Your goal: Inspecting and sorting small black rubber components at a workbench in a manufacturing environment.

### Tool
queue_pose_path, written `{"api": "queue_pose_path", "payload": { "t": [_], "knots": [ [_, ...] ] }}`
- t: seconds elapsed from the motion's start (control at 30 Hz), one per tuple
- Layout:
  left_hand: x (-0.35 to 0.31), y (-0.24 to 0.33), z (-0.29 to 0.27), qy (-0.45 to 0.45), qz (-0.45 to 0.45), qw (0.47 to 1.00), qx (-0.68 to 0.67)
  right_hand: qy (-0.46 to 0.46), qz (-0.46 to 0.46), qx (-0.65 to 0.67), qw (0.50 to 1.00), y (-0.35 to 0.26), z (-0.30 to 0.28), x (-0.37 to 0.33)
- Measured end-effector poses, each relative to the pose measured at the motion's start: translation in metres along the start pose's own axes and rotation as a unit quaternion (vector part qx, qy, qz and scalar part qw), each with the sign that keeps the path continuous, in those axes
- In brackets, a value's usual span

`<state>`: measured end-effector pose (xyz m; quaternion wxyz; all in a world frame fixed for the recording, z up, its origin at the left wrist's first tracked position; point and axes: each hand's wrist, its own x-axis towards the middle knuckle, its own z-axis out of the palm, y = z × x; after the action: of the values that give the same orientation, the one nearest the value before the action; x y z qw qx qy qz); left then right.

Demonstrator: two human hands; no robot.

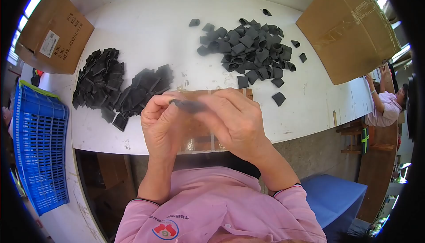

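Over the table's front edge, my left hand (160,126) pinches one end of a small dark grey fabric piece (189,106). My right hand (237,117) closes on its other end, with fingertips smeared by motion. Beyond the hands to the right lies a heap of grey fabric loops (252,44), open at their ends like short tubes. To the left sit two piles of flat dark pieces, a black pile (98,81) and a dark grey pile (146,88) close beside it. Under my hands a brown cardboard sheet (241,93) with clear tape lies on the white table (150,22).
Cardboard boxes stand at the back left (55,30) and back right (349,30). A blue plastic basket (42,145) is at the far left. Several single loops lie scattered round the heap. At the far right another person (385,106) sits at a table; a blue surface (332,198) is beside me.
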<state>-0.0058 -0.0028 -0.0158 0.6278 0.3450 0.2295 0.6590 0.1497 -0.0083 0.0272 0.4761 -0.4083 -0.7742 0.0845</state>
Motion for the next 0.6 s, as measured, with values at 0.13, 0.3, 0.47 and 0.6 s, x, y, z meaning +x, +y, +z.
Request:
{"api": "queue_pose_path", "payload": {
  "t": [0.13,0.3,0.47,0.6],
  "knots": [
    [0.002,0.002,0.000,-0.019,0.038,0.999,0.033,-0.008,-0.014,-0.033,0.999,0.008,0.006,-0.006],
    [0.002,0.007,0.004,-0.035,0.039,0.994,0.098,0.019,0.024,-0.002,1.000,0.006,0.008,-0.010],
    [0.005,0.009,0.004,-0.029,0.048,0.992,0.115,0.018,0.039,0.035,0.998,-0.001,-0.001,-0.004],
    [0.003,0.007,0.000,-0.031,0.054,0.989,0.133,0.017,-0.039,-0.053,0.998,0.008,0.006,-0.004]
  ]
}}
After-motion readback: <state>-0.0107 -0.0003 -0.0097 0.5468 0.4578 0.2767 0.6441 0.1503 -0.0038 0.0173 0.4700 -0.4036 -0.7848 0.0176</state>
